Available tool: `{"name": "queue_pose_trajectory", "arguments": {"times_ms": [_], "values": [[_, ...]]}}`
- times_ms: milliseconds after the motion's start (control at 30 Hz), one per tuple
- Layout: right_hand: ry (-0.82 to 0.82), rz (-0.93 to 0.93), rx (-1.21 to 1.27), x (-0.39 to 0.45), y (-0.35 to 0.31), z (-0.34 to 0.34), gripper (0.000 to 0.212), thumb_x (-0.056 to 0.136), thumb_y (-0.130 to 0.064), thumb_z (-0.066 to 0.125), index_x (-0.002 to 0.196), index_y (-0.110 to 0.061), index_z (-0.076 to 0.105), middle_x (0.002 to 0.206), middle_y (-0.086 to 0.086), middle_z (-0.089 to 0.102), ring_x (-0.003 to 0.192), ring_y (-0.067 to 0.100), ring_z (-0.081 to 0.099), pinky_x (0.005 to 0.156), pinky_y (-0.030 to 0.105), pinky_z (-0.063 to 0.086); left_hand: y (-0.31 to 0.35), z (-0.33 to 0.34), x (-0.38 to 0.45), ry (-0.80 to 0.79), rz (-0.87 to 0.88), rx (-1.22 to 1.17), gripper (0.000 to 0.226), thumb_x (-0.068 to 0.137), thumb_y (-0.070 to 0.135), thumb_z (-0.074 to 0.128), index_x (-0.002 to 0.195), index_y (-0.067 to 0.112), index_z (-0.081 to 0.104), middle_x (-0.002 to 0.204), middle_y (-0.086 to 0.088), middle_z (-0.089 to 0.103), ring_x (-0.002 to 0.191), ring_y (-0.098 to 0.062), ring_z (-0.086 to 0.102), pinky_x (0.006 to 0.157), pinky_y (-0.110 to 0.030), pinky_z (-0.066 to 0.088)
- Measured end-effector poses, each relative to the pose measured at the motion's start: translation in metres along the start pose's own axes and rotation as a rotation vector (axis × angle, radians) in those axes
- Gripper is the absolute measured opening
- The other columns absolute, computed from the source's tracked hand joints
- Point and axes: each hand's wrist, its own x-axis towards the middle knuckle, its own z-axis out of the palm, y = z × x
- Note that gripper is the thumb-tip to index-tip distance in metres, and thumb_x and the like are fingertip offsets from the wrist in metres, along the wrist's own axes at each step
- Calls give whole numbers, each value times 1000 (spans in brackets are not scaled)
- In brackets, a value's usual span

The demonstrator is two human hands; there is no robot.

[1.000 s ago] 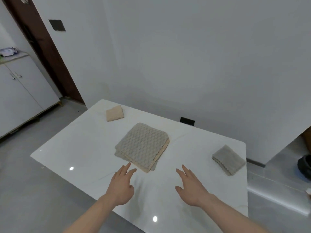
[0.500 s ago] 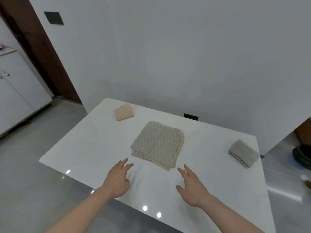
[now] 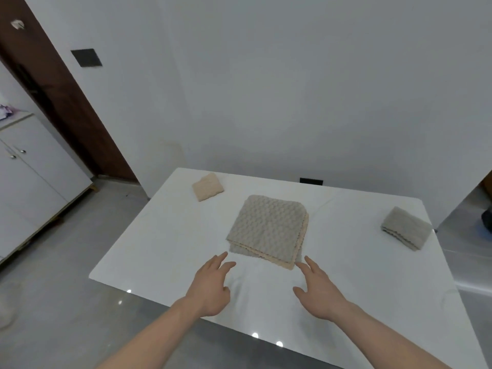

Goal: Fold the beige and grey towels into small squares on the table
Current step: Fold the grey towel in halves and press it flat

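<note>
A stack of flat towels (image 3: 269,229) lies in the middle of the white table (image 3: 165,235), a grey one on top with a beige edge showing beneath. A small folded beige towel (image 3: 208,187) sits at the far left corner. A small folded grey towel (image 3: 406,227) rests near the right edge. My left hand (image 3: 211,286) hovers open just in front of the stack's near left corner. My right hand (image 3: 318,291) is open too, fingers spread, close to the stack's near right corner. Neither hand holds anything.
A white wall stands right behind the table, with a black socket (image 3: 311,181) at table height. A white cabinet (image 3: 32,182) and a dark brown door frame (image 3: 61,102) are at the left. Grey floor surrounds the table's near and left sides.
Both hands have moved forward, closer to the near edge of the towel stack. The view has shifted, so the table sits more to the right and centre.
</note>
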Motion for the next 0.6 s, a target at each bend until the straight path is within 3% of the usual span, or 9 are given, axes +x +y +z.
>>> {"name": "queue_pose_trajectory", "arguments": {"times_ms": [600], "values": [[171,260,104,73,-71,59,69,100,-38,52,159,-28,18,169,-5,4,153,19,18,122,34,25,-105,-19,120,-213,209,53,73,89,15,47,159,28,32,171,3,10,156,-20,14,124,-31,17]]}}
